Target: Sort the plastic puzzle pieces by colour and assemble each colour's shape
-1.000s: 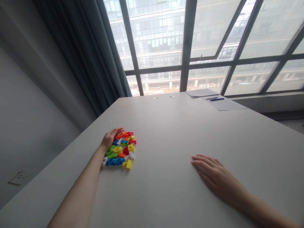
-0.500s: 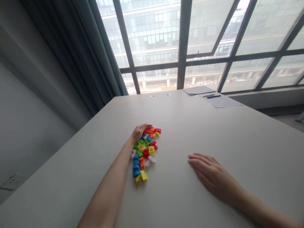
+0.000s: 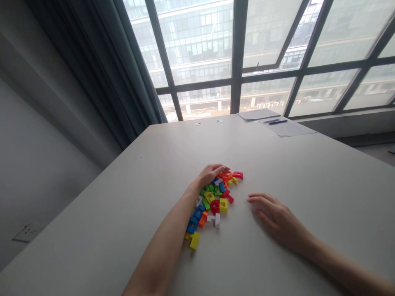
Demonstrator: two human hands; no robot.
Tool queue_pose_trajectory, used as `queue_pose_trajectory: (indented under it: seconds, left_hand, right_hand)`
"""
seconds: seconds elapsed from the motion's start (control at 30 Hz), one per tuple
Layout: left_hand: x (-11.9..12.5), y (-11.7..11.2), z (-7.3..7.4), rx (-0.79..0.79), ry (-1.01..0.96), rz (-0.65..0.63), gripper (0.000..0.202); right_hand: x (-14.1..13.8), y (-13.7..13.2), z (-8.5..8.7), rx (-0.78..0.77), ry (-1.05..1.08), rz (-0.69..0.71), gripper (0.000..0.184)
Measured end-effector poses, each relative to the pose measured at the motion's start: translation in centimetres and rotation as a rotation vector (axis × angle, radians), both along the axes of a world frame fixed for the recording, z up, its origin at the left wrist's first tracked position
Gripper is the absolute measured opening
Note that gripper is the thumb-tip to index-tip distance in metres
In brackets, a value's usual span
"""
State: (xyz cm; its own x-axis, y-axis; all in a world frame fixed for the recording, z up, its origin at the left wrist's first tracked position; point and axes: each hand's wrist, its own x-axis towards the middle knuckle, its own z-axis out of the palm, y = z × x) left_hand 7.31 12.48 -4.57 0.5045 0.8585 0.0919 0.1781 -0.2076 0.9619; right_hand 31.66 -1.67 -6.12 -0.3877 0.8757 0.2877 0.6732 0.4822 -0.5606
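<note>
A heap of small coloured plastic blocks (image 3: pixel 216 199), red, yellow, blue, green, orange and white, lies on the white table (image 3: pixel 154 164). My left hand (image 3: pixel 210 174) curls round the far left side of the heap, fingers apart, with my forearm lying along the blocks' left edge. It grips nothing. A yellow block (image 3: pixel 194 241) trails at the near end beside my forearm. My right hand (image 3: pixel 276 216) rests flat on the table just right of the heap, fingers stretched toward it and not touching it.
Sheets of paper (image 3: pixel 288 127) with a blue pen (image 3: pixel 277 121) lie at the table's far right edge. Two small round caps (image 3: pixel 219 121) sit at the far edge. A dark curtain (image 3: pixel 101 78) and large windows stand behind. A wall socket (image 3: pixel 26 232) is at lower left.
My left hand and forearm have swept the heap of blocks to the right across the table, toward my right hand. The blocks spread into a longer line. My right hand barely moved.
</note>
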Motion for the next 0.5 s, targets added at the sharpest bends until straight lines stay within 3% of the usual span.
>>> queue_pose_trajectory:
  seconds: [0.13, 0.3, 0.4, 0.5]
  left_hand:
    - [-0.3, -0.1, 0.0, -0.055, -0.077, 0.005, 0.049]
    - [-2.4, -1.4, 0.7, 0.064, -0.093, 0.225, 0.048]
    - [-4.2, -4.7, 1.9, 0.28, 0.012, 0.301, 0.043]
    - [-5.6, -9.8, 2.7, 0.43, 0.142, 0.289, 0.043]
  right_hand:
    - [0.4, 0.3, -0.1, -0.062, 0.098, -0.087, 0.028]
    - [0.6, 1.1, -0.2, -0.099, 0.132, -0.126, 0.033]
    - [0.6, 2.8, 0.1, -0.117, 0.143, -0.165, 0.038]
    - [0.0, 6.0, 0.4, -0.165, 0.159, -0.221, 0.042]
